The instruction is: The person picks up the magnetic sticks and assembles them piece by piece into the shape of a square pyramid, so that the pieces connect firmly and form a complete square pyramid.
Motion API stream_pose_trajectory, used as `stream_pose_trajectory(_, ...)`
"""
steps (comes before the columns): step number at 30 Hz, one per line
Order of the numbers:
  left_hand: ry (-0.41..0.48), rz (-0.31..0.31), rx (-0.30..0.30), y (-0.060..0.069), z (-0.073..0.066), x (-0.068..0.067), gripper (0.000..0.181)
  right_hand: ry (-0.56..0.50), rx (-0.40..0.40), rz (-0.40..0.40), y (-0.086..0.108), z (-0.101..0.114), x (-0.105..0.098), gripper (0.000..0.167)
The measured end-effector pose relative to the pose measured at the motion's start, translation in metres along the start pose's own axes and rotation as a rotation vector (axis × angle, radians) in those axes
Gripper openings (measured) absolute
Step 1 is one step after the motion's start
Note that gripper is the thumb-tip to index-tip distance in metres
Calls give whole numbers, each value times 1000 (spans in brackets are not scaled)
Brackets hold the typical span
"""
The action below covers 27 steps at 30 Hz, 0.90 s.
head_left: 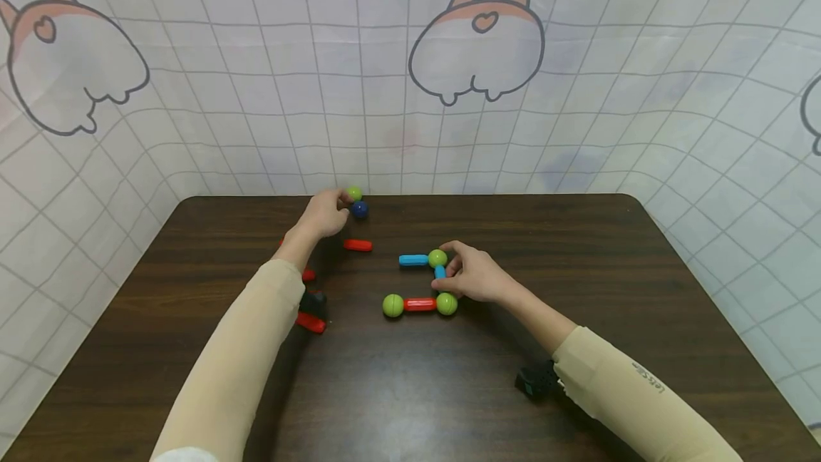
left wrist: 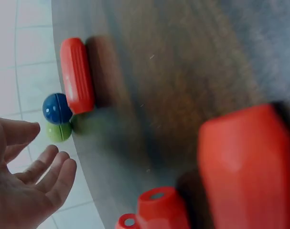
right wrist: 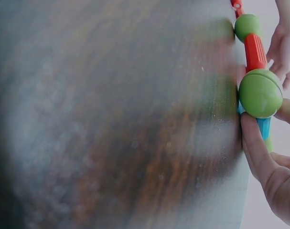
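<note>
Rod-and-ball chain: building step, by the look

Mid-way across the table. Your right hand pinches its right-side blue rod. Your left hand hovers by the far edge, fingers parted, holding nothing, beside a green ball and dark blue ball; next move likely calls for gripping one.

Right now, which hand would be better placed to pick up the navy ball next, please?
Likely the left hand: open beside the navy ball, while the right hand holds the joined rods.
</note>
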<state>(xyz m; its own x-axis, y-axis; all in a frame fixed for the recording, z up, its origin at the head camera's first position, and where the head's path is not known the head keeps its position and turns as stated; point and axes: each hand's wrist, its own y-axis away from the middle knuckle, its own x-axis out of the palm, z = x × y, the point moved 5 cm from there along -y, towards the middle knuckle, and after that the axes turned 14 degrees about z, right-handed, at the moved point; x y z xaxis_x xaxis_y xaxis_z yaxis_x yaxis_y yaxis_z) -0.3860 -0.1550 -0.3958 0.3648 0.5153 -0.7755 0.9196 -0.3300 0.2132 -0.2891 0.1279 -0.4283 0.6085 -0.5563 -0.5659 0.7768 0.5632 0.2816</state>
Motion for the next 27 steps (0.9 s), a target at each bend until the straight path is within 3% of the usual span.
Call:
stream_pose_trajectory(5,-82,47,-37,-4,0,-2,58,8,1,3,0,0,1,72)
stream_pose_trajectory(10,-97,79,-72,-10,5,0,71,12,-2,0,0,-1,1,71)
stream_pose_trajectory(18,-105,114,-85,-18,9,6,75,16,0,2,-3,-6,0,71)
stream_pose_trajectory(27,-113,130,-89,-20,12,3,76,9,-3,1,-1,-4,2,70)
